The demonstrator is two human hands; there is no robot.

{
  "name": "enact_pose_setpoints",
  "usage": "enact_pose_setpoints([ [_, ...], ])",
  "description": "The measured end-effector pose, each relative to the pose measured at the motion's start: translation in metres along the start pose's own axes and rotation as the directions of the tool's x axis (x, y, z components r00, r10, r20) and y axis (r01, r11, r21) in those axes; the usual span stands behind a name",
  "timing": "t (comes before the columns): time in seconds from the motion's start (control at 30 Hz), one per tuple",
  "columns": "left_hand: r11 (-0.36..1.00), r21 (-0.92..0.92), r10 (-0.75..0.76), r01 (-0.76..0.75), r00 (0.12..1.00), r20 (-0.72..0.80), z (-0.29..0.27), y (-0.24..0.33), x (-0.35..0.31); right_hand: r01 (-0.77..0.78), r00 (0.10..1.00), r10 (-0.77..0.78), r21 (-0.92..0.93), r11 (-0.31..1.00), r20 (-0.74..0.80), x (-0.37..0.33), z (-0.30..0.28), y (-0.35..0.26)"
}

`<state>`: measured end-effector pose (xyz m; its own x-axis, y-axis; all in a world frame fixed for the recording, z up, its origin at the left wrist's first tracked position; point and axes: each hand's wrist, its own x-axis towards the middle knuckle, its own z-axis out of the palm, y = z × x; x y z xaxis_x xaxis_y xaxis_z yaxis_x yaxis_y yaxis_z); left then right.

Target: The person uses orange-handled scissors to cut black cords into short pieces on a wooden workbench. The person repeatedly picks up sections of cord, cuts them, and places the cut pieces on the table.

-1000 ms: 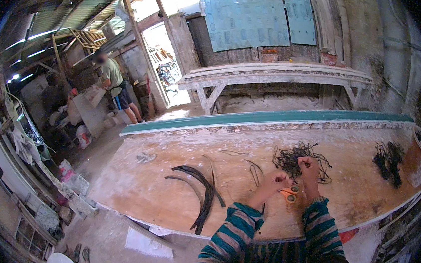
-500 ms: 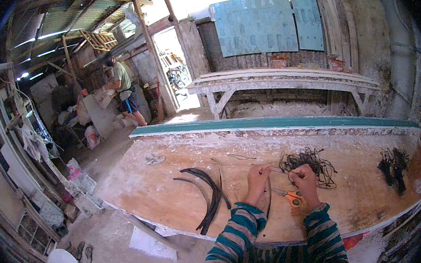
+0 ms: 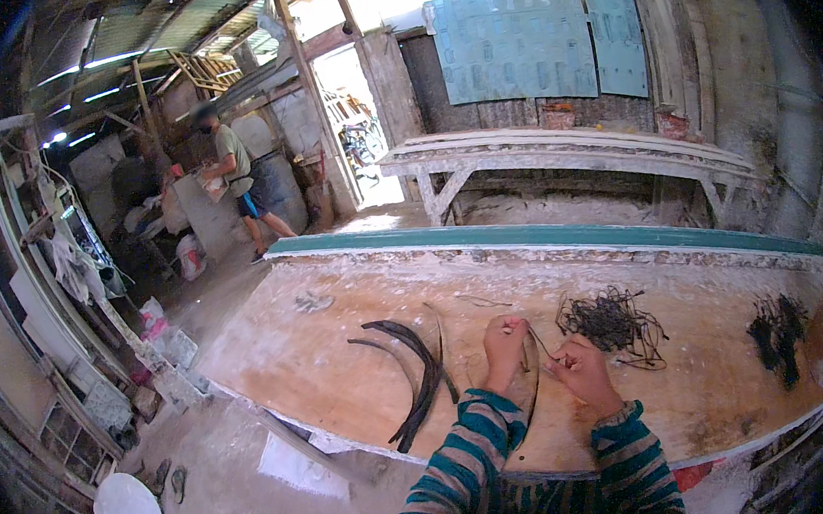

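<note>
My left hand is closed in a pinch on a thin dark cord above the wooden tabletop. Close by on the right, my right hand pinches the cord's other end, so it runs short and slanted between my fingers. Another thin dark strip curves down beside my left wrist. Just beyond my right hand lies a tangled heap of black cords. To the left of my hands rest several curved black strips. The orange-handled scissors are out of sight now.
A bundle of black cords lies at the table's right end. A green raised edge runs along the far side. Beyond it stands a whitened bench. A person is at the back left. A white round stool stands on the floor.
My right hand has come down and left, over where the scissors lay, and the scissors no longer show. The cord between my hands now slants. The person at the back has shifted stance.
</note>
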<state>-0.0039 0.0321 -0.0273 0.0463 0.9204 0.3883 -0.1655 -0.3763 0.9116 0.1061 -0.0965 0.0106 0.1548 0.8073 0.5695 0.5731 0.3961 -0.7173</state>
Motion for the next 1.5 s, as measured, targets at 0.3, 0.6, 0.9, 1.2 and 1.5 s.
enact_pose_setpoints([
  [0.3,1.000,0.031,0.004,-0.006,0.998,0.059,0.006,-0.013,0.000,-0.031,0.999,0.031,-0.027,0.999,-0.006,-0.002,-0.002,0.002],
  [0.6,0.962,0.146,-0.272,0.230,0.849,0.453,0.007,0.018,-0.008,-0.101,0.869,0.080,-0.015,0.995,-0.489,0.007,-0.017,0.064],
  [0.9,0.887,-0.190,-0.057,0.420,0.509,0.859,0.017,0.028,-0.032,-0.210,0.849,0.132,-0.098,0.973,-0.511,0.009,-0.024,0.092],
  [1.2,0.697,-0.275,0.026,0.663,0.360,0.933,0.021,0.024,-0.038,-0.296,0.866,0.356,0.215,0.931,-0.351,0.010,-0.030,0.063],
  [1.5,0.810,-0.192,-0.130,0.554,0.490,0.862,0.010,0.047,-0.039,-0.175,0.870,0.106,-0.100,0.980,-0.482,0.005,-0.023,0.087],
])
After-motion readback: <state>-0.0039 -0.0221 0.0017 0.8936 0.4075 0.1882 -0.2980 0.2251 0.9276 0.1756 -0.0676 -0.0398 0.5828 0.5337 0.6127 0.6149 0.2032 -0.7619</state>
